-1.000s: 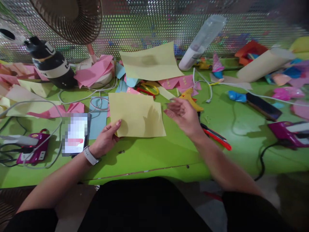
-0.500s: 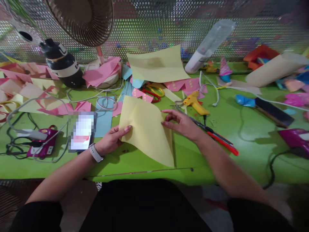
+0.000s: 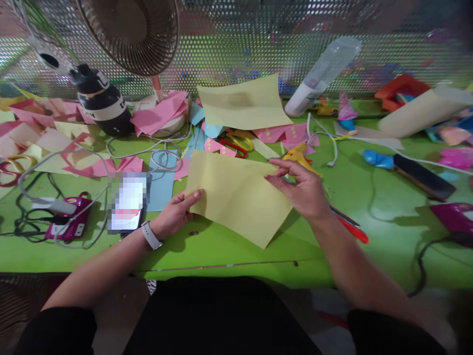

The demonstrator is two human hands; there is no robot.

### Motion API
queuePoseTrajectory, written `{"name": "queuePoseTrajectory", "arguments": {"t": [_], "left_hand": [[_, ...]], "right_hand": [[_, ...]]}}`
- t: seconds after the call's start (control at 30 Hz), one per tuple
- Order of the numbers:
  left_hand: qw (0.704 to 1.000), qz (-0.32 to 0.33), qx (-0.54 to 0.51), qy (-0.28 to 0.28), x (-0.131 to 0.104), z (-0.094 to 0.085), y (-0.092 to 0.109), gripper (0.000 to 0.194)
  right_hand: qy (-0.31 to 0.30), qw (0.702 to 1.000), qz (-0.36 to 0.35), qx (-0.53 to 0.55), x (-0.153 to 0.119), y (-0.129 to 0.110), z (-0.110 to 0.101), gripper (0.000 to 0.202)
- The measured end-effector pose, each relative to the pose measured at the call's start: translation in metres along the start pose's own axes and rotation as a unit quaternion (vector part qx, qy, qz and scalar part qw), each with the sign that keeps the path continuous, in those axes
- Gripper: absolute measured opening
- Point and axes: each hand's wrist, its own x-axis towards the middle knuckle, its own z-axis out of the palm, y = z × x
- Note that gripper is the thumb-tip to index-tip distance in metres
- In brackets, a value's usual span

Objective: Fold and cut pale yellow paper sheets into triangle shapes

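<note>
A yellow paper sheet (image 3: 236, 192) is held just above the green table (image 3: 221, 276), its lower edge pointing toward me. My left hand (image 3: 181, 209) pinches its left edge, thumb on top and fingers underneath. At the sheet's upper right, my right hand (image 3: 301, 187) has its thumb and index finger bent near the edge; whether they grip the paper is hard to tell. Behind that hand lies a yellow glue gun (image 3: 297, 152), partly hidden. Another yellow sheet (image 3: 244, 103) leans at the back.
A phone (image 3: 129, 202) and a purple power strip (image 3: 70, 217) with cables lie left. Scissors (image 3: 240, 143), pink paper scraps, a black bottle (image 3: 105, 106) and a fan (image 3: 133, 29) stand or lie behind. A red cutter (image 3: 353, 229) is at right.
My right hand has moved right, now in front of the glue gun. The yellow sheet has spread out flatter and wider to the right. My left hand keeps its hold.
</note>
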Motion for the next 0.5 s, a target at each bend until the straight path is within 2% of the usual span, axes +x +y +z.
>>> {"name": "queuePoseTrajectory", "arguments": {"t": [0.07, 0.17, 0.23, 0.33, 0.4, 0.5], "left_hand": [[1.000, 0.002, 0.001, 0.007, 0.002, -0.001, -0.002, 0.030], [1.000, 0.005, 0.002, 0.005, 0.003, -0.001, -0.004, 0.029], [1.000, 0.005, 0.004, 0.002, 0.002, -0.001, -0.004, 0.030], [1.000, 0.005, -0.010, -0.017, 0.003, -0.003, -0.002, 0.032], [0.999, -0.001, -0.031, -0.043, 0.004, -0.005, 0.001, 0.037], [0.998, 0.002, -0.028, -0.059, 0.008, -0.008, 0.003, 0.041]], "right_hand": [[-0.005, 0.999, -0.031, -0.039, -0.001, 0.001, 0.000, 0.042], [-0.062, 0.993, -0.028, -0.093, -0.004, 0.007, 0.001, 0.051], [-0.079, 0.988, -0.053, -0.121, -0.005, 0.011, 0.002, 0.045], [-0.047, 0.975, -0.159, -0.148, -0.005, 0.006, 0.000, 0.022], [-0.007, 0.954, -0.247, -0.167, -0.005, -0.005, -0.004, 0.010], [0.040, 0.913, -0.363, -0.183, -0.008, -0.028, -0.014, 0.016]]}}
